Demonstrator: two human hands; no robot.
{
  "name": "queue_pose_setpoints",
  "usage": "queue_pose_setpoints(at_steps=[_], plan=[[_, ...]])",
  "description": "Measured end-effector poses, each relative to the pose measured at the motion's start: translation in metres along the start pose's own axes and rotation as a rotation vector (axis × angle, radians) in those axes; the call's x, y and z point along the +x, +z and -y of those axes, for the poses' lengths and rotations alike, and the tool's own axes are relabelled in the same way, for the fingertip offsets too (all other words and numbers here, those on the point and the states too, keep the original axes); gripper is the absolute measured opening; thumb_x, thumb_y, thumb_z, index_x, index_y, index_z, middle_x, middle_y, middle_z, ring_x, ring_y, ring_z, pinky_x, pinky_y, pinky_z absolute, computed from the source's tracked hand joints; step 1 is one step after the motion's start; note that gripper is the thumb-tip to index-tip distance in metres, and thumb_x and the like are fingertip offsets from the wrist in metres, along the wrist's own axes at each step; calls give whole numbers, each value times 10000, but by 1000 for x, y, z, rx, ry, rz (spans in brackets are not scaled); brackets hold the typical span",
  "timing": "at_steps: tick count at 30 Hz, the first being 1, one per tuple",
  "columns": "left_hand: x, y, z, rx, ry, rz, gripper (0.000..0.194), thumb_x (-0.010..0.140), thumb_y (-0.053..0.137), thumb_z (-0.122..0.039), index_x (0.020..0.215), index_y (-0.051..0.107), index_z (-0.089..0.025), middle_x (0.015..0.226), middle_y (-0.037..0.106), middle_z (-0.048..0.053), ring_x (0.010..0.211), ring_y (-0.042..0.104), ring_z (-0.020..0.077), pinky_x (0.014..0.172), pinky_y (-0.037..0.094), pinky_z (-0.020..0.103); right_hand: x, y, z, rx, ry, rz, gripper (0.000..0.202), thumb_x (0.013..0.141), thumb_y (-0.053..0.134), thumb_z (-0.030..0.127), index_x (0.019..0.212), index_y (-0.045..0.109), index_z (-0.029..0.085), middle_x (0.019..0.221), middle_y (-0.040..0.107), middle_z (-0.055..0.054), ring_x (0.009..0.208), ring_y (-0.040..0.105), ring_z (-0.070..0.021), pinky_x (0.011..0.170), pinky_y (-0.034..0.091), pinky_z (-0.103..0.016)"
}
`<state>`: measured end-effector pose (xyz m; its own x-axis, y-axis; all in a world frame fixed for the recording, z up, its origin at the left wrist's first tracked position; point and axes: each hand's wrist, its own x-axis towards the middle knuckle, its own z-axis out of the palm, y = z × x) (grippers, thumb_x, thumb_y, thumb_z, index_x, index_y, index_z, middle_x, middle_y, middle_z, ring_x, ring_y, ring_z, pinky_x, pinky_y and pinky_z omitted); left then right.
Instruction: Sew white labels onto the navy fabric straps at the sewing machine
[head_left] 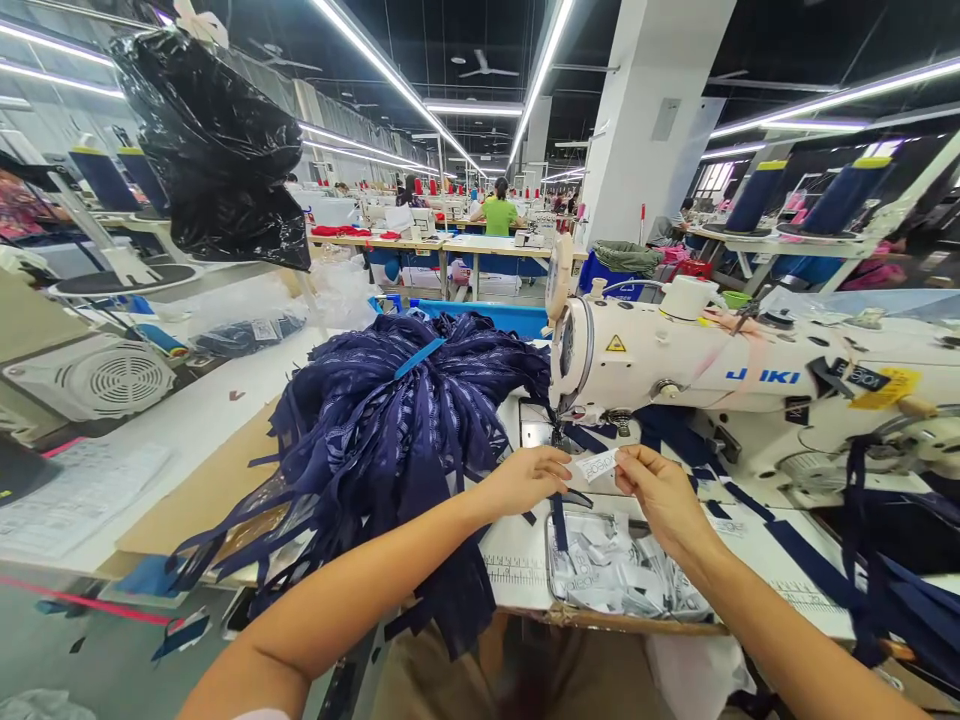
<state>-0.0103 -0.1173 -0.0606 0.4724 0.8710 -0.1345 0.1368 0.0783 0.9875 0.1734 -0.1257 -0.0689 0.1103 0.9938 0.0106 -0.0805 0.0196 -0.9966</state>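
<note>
White printed label [598,465], one end pinched by left hand [529,481], the other by right hand [660,492], long axis crosswise, rising slightly toward the latter.

The one view looks forward and down from head height. It sits close above the table [210,420].

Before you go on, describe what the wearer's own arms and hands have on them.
The left hand and right hand are ungloved, with no rings, watch or wristband to be seen. Both forearms are bare, with no markings or cables visible. A sliver of pale cloth, perhaps a short sleeve's edge, shows by the left upper arm; no sleeve shows on the right.
</note>
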Motion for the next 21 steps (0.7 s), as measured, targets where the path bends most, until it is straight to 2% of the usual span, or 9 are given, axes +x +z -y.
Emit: queue_pose_setpoints(at_steps=[5,9,12,16,21], plan=[[4,5,-11,-19,103,-122,244,686,537,-69,923,574,-111,927,624,81,801,590,141,772,432,274,-6,2,2,-47,-63,27,284,637,641,451,631,540,185,454,407,63,489,341,-96,559,278,-265],[1,12,-23,45,237,-89,161,685,583,-134,842,609,-111,838,643,62,773,583,141,762,430,264,-12,2,4,-91,-156,138,231,701,605,414,673,548,192,488,416,56,527,376,-110,570,303,-266],[0,15,-25,75,234,-27,153,695,601,-208,801,630,-101,751,649,53,709,585,137,695,433,241,-15,2,5,-134,-168,201,219,733,576,402,669,539,197,506,426,52,540,384,-111,577,315,-264],[0,17,-22,22,196,35,244,733,566,-327,782,636,-98,720,653,55,664,583,136,620,423,222,-17,1,8,-169,-149,237,233,745,559,409,650,531,198,501,421,54,540,390,-110,583,326,-260],[-5,17,-22,110,188,-29,205,685,620,-286,776,645,-104,715,653,47,671,586,132,621,435,212,-18,1,9,-163,-92,249,230,729,569,417,664,550,197,492,423,58,524,377,-101,555,312,-248]])
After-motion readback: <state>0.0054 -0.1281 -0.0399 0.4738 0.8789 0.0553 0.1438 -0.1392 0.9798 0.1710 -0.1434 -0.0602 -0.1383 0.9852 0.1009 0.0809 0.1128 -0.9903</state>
